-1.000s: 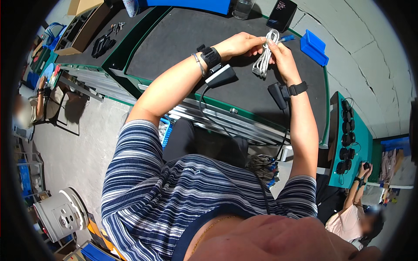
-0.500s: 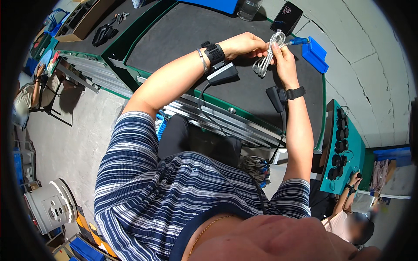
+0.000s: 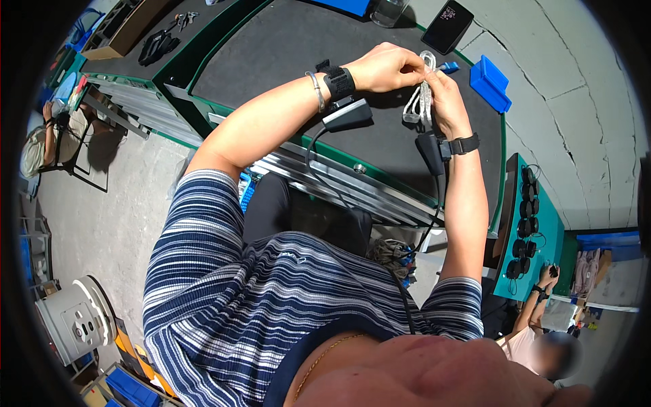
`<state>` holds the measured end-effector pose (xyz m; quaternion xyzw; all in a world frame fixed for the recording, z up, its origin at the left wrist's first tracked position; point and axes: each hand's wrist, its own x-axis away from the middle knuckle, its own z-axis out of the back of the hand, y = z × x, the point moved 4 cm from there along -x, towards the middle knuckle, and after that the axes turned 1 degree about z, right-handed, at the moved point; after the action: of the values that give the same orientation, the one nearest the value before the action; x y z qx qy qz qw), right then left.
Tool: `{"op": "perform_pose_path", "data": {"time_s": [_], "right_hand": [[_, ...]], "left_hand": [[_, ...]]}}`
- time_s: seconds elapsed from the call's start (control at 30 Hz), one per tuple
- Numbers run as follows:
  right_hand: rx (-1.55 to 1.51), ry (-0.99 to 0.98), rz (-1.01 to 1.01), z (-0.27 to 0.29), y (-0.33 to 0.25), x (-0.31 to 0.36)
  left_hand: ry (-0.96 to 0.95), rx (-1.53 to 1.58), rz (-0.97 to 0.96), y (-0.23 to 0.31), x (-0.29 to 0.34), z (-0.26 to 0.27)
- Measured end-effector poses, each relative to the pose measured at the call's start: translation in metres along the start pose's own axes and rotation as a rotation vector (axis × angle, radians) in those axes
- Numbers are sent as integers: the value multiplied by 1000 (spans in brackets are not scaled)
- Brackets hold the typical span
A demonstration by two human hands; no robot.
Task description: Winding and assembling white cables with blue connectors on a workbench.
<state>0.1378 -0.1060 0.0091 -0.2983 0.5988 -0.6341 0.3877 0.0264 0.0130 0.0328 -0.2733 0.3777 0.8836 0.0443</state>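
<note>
A coiled, translucent grey cable [image 3: 417, 108] is held above the dark mat of the workbench. Its blue plug [image 3: 448, 67] sticks out to the right, past the fingertips. My left hand [image 3: 385, 68] pinches the bundle near its middle, thumb and forefinger closed. My right hand [image 3: 445, 102] grips the same bundle from the right, its fingertips meeting those of the left. The coil's lower loops hang beside the right palm. Black straps with small wired black modules are on both my wrists.
A small blue bin [image 3: 489, 83] lies right of my hands, with a phone [image 3: 447, 27] and a glass jar [image 3: 388, 12] behind. Black straps [image 3: 159, 47] rest on the bench's left part. Two other people work at left and lower right, near a teal table [image 3: 536, 230].
My left hand has moved slightly up and right, closing on the bundle. The cable has turned more upright, and its blue plug has shifted left, away from the blue bin.
</note>
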Motion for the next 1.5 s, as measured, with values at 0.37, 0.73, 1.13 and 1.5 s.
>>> {"op": "perform_pose_path", "data": {"time_s": [0.37, 0.73, 1.13, 1.5], "right_hand": [[242, 229, 185, 15, -10, 0], [500, 144, 523, -6, -31, 14], [-161, -195, 330, -14, -40, 20], [-443, -236, 232, -3, -38, 15]], "left_hand": [[-46, 362, 233, -15, -3, -2], [-93, 883, 167, -15, -7, -1], [156, 173, -217, 21, 1, 23], [105, 238, -221, 21, -1, 10]]}}
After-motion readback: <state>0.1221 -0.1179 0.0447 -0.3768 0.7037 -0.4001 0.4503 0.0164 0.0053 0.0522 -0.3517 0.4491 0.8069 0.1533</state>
